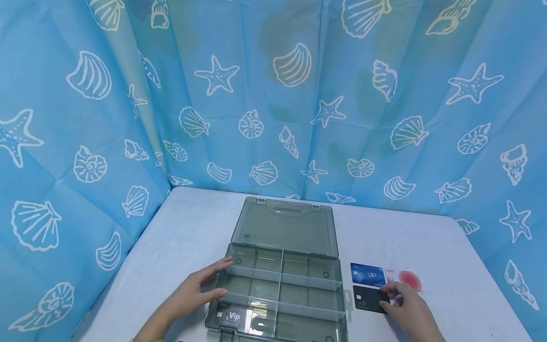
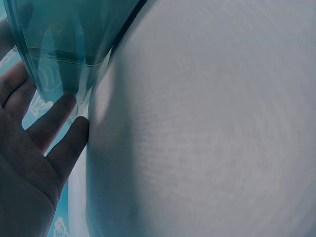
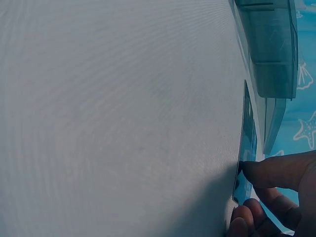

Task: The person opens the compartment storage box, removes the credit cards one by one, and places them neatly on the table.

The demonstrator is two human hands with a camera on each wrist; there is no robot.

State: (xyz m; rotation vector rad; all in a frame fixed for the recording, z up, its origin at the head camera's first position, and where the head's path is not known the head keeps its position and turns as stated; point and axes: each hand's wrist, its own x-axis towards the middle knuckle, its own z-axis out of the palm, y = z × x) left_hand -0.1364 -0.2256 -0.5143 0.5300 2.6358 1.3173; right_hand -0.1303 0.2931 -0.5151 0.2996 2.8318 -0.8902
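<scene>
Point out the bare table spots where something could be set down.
Bare table lies left of the open organizer box, and more beyond the cards to the right. Crowded: the strip beside the box, with blue card, black card and right hand.

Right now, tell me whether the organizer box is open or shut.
Open: the organizer box shows its dividers, and its lid lies back flat.

Seen edge-on: a dark card (image 3: 245,148) against the white tabletop (image 3: 118,113), pinched at its lower end by the right hand (image 3: 269,197), thumb on one face, curled fingers (image 3: 242,217) below. Farther along, a clear grey plastic box (image 3: 269,44). Beyond, blue cloth (image 3: 303,123) printed with white starfish.
</scene>
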